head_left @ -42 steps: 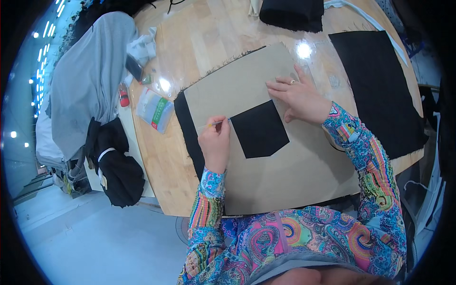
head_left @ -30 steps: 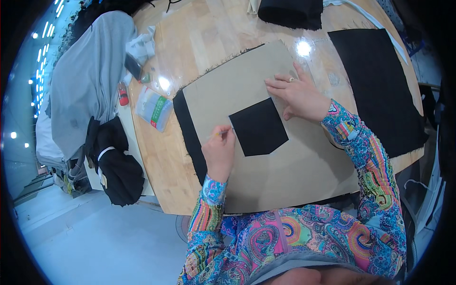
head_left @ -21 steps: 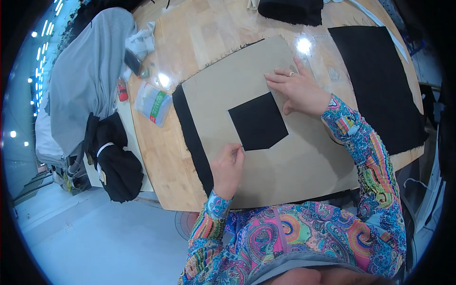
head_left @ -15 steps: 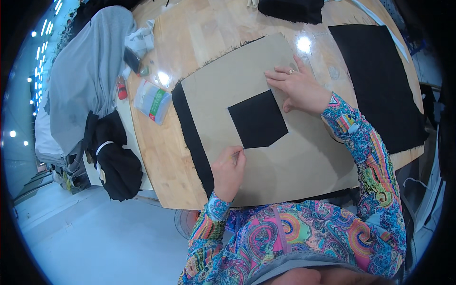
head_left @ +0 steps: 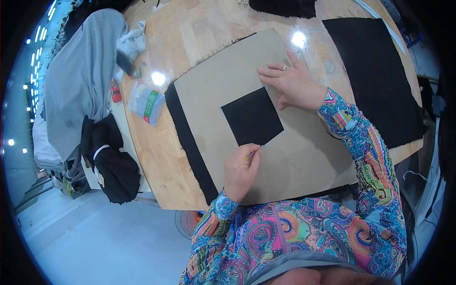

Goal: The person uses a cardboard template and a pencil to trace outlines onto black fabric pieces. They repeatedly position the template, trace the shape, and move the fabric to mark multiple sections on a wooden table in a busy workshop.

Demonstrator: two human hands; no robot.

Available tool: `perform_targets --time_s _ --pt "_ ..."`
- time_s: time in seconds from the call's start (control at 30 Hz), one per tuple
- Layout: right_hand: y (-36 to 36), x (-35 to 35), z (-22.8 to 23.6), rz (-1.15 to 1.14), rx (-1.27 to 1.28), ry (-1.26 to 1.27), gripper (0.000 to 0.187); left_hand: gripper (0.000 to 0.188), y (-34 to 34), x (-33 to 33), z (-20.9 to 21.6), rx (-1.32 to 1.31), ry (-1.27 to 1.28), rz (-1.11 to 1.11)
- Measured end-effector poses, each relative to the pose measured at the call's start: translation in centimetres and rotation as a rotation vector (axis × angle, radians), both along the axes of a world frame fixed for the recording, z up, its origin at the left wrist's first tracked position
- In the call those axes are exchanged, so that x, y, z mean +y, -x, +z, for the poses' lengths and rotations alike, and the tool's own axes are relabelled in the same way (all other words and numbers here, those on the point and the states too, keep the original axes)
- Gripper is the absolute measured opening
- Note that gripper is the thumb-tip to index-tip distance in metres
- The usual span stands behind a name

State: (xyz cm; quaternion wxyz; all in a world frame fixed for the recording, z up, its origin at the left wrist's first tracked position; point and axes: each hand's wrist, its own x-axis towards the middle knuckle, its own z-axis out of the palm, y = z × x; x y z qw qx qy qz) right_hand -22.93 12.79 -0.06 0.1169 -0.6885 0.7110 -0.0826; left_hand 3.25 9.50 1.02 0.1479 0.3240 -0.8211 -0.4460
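Note:
A large beige card sheet (head_left: 204,85) lies on black fabric (head_left: 187,149), whose frayed edges stick out along its left and top sides. Within the card shows a five-sided black shape (head_left: 252,116); I cannot tell whether it is an opening or a patch. My left hand (head_left: 241,172) is closed in a pinch on a slim pencil-like tool (head_left: 248,157), its tip hidden at the shape's lower edge. With fingers spread, my right hand (head_left: 294,85) presses flat on the card beside the shape's upper right side.
Another black fabric piece (head_left: 375,80) lies on the wooden table (head_left: 156,175) at right, with folded black cloth (head_left: 285,6) at the far edge. At left are a clear plastic packet (head_left: 146,103), a small red object (head_left: 115,91), a dark phone-like object (head_left: 124,62), grey cloth (head_left: 78,80) and a black bundle (head_left: 114,161).
My left hand has slid rightward along the shape's lower edge with the slim tool. The right hand keeps its place on the card. The whole view has shifted slightly.

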Motion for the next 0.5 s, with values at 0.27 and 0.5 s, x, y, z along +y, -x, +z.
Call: perform_targets --time_s 0.27,0.5 --pt "0.05 0.12 -0.02 -0.004 -0.004 -0.010 0.077 0.010 0.54 0.16 0.05 -0.002 0.064 -0.027" --pt "-0.13 -0.02 0.09 -0.007 -0.001 0.004 0.076 0.009 0.50 0.04 0.34 -0.045 0.116 -0.023"
